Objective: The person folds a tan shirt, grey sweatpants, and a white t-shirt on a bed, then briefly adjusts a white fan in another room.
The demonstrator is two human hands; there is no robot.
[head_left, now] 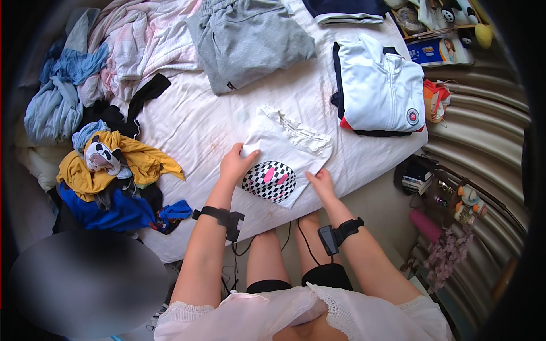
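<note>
A white garment (266,136) with a ruffled edge at its far end lies on the bed in front of me. A round black-and-white checkered print with pink shapes covers its near part. My left hand (234,161) is closed on its left edge, thumb on top and the other fingers partly hidden. At the lower right edge, my right hand (322,184) pinches the cloth. The garment looks fairly flat, with its near end close to the bed's front edge. Both of my wrists carry black straps with small boxes.
Folded grey sweatpants (250,42) lie at the far middle of the bed (182,113). To the right sits a stack with a white jacket (378,85) on top. Loose yellow clothing (85,176) and blue clothing (108,207) heap at the left. Cables hang by my legs.
</note>
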